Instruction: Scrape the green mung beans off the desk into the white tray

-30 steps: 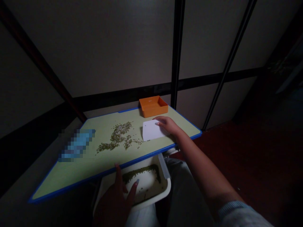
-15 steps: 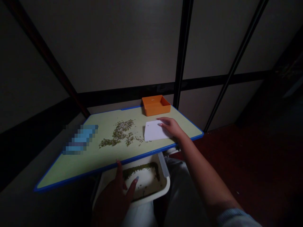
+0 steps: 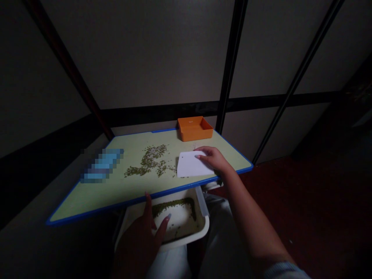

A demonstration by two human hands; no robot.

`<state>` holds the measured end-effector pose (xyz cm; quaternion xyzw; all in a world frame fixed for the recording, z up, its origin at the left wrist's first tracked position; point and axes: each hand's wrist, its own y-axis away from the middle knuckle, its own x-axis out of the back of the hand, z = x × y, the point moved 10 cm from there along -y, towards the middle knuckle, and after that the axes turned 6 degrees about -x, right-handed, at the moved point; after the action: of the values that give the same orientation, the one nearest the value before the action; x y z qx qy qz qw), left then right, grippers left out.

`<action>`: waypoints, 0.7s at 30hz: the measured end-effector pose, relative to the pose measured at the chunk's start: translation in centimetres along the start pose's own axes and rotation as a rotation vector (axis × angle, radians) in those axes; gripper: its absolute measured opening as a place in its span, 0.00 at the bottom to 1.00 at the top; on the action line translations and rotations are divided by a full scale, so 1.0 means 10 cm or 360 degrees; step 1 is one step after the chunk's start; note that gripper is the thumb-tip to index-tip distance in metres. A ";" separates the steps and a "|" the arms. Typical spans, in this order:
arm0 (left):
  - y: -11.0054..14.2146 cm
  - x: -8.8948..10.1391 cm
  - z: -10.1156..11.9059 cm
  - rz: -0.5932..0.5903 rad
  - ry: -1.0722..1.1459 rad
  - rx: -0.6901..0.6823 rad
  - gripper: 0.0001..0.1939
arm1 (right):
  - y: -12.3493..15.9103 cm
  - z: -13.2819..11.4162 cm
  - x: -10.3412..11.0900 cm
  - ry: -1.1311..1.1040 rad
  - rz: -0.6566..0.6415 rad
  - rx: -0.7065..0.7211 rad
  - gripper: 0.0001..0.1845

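Now, in the head view, your hands are well apart: your right hand [image 3: 210, 159] lies flat on the white plastic scraper [image 3: 188, 166], its long side running along the worktop [image 3: 87, 203] edge, while your left hand [image 3: 136, 242] reaches over the white tray [image 3: 202, 228] of green beans [image 3: 174, 205] below.

The right hand [image 3: 210, 159] has drawn the white plastic card [image 3: 193, 164] down the frame, closer to the near edge of the bench [image 3: 174, 188] and farther below the orange tray [image 3: 195, 128]. The view has swung too: the bench's lower-left corner sits higher, and less sleeve [image 3: 285, 271] shows at bottom right.
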<state>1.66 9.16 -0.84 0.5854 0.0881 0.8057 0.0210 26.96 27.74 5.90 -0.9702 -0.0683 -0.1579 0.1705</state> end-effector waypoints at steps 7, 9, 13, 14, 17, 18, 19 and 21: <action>-0.01 -0.01 -0.01 0.0045 0.0014 -0.0038 0.43 | 0.04 -0.05 -0.10 -0.0042 -0.0071 0.0022 0.13; -0.02 -0.02 -0.02 0.0049 0.0015 -0.0047 0.43 | 0.05 -0.06 -0.11 -0.0055 -0.0077 0.0030 0.13; -0.02 -0.03 -0.03 0.0034 0.0011 -0.0042 0.43 | 0.05 -0.05 -0.14 -0.0073 -0.0100 0.0021 0.13; -0.02 -0.04 -0.03 0.0031 0.0007 -0.0033 0.44 | 0.06 -0.04 -0.15 -0.0074 -0.0110 0.0016 0.13; -0.02 -0.03 -0.03 0.0030 0.0003 -0.0017 0.43 | 0.06 -0.04 -0.18 -0.0072 -0.0143 0.0001 0.13; -0.02 -0.02 -0.03 0.0028 0.0006 -0.0016 0.43 | 0.07 -0.04 -0.19 -0.0070 -0.0153 -0.0003 0.14; -0.01 -0.02 -0.03 0.0025 0.0009 -0.0015 0.43 | 0.07 -0.04 -0.21 -0.0068 -0.0161 -0.0006 0.14; -0.01 -0.02 -0.02 0.0015 0.0016 -0.0014 0.43 | 0.08 -0.04 -0.24 -0.0067 -0.0172 -0.0008 0.14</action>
<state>1.53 9.21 -1.13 0.5817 0.0819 0.8090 0.0193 24.75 26.71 5.25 -0.9687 -0.1236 -0.1467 0.1578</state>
